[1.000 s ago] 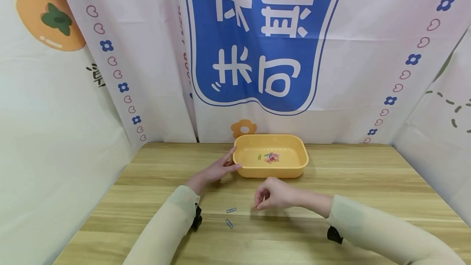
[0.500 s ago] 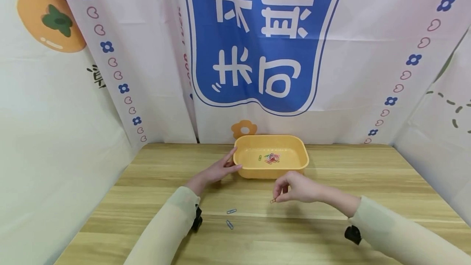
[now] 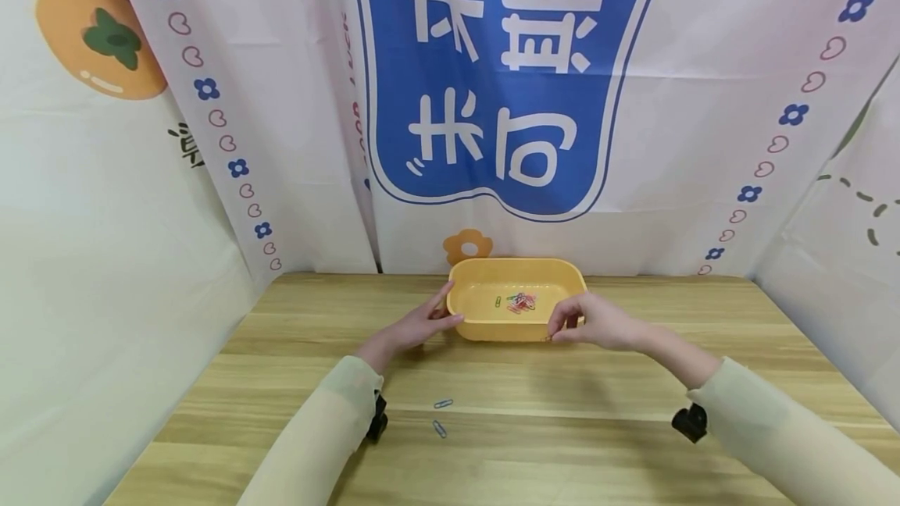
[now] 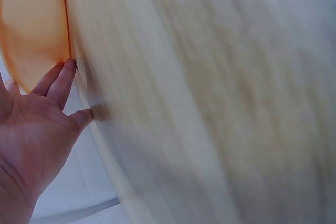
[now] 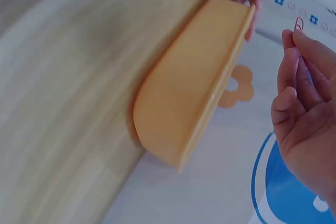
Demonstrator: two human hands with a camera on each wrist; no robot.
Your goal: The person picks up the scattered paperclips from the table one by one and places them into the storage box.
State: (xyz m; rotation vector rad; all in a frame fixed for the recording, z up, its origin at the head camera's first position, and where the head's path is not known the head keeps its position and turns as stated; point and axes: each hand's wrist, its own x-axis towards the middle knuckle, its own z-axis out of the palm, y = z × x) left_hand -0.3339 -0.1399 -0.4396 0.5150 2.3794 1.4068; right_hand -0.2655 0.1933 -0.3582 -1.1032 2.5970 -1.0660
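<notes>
A yellow rectangular tub point(image 3: 506, 332) stands at the back of the table, a small pile of colourful paper clips point(image 3: 522, 302) and a green paper clip point(image 3: 498, 301) lying in it. My left hand point(image 3: 415, 325) touches the tub's left end with extended fingers; the left wrist view shows the palm and fingertips against its side. Between thumb and forefinger, my right hand point(image 3: 598, 324) pinches a red paper clip point(image 5: 298, 23). That hand hovers in front of the tub's front right corner, hiding part of it.
Two blue paper clips, one point(image 3: 444, 404) behind the other point(image 3: 439, 429), lie on the wooden table point(image 3: 520, 451) in front of the tub. A printed cloth point(image 3: 668, 178) hangs right behind the tub, with white cloth on both sides.
Holding the paper clip, my right hand has risen off the table and travelled right and away from me to the tub's front right. My left hand stays on the tub.
</notes>
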